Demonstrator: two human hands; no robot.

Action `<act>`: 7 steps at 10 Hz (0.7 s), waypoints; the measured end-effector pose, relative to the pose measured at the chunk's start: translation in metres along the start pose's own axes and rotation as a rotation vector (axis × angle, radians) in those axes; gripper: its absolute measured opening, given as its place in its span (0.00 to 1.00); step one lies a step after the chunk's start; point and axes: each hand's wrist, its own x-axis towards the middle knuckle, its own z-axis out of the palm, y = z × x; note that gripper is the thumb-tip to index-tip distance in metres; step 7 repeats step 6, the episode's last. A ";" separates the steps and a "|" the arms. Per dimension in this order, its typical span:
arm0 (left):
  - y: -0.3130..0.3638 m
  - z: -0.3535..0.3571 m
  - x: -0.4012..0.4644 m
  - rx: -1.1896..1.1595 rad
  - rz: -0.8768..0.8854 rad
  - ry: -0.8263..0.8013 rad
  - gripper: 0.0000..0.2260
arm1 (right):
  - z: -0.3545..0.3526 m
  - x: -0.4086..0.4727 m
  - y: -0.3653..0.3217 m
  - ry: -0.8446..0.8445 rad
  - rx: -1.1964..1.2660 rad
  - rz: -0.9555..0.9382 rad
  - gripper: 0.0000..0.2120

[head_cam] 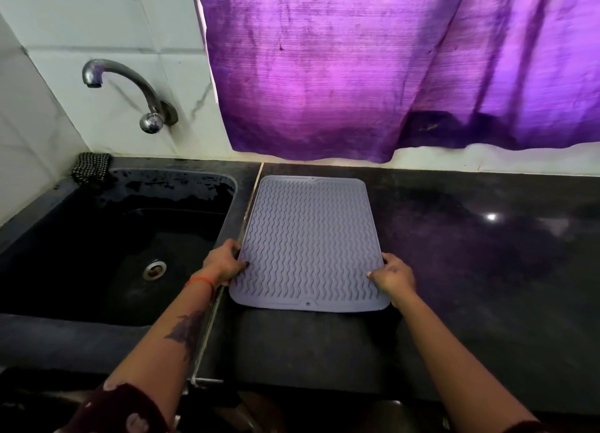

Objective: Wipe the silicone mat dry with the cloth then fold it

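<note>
The two forearms are reaching in from the bottom edge, nearest the camera, and each is ending at the mat (310,242), which is lying flat on the dark counter (470,237) just right of the sink (113,237). The left hand (224,263) is gripping the mat's left long edge near its near corner, thumb lying on the ribbed top and fingers curling under the rim; the right hand (394,278) is pinching the opposite long edge in the same way, so the hands are sitting well apart, one on each side of the mat. The mat is looking thin, light and floppy, the sort of silicone sheet that sags if lifted by one corner, and its wavy ridges are probably giving a fair grip even when damp. It is likely to bend without creasing and to spring back unless the fold is pressed down. Taking it by both long edges, as now, or by the two near corners, seems the sound way to lift or fold it. No plain wiping cloth is showing beside the mat; a checked rag (91,169) is sitting at the sink's far left corner, and whether it is the cloth meant I cannot tell. No brand, label or readable writing is showing anywhere on the mat.
</note>
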 end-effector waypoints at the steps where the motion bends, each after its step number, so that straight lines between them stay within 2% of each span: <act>1: -0.003 0.004 -0.008 0.079 0.017 0.052 0.16 | 0.006 -0.017 0.002 0.105 -0.278 -0.043 0.17; 3: -0.010 0.020 -0.027 0.149 0.047 0.194 0.16 | 0.019 -0.037 0.022 0.272 -0.502 -0.233 0.22; 4: -0.013 0.032 -0.044 0.250 0.063 0.338 0.17 | 0.021 -0.035 0.033 0.380 -0.597 -0.452 0.25; 5: -0.018 0.048 -0.058 0.351 0.235 0.534 0.18 | 0.031 -0.031 0.049 0.486 -0.587 -0.699 0.24; 6: -0.022 0.069 -0.059 0.359 0.402 0.610 0.21 | 0.042 -0.031 0.056 0.491 -0.480 -0.780 0.22; 7: -0.022 0.069 -0.059 0.359 0.402 0.610 0.21 | 0.042 -0.031 0.056 0.491 -0.480 -0.780 0.22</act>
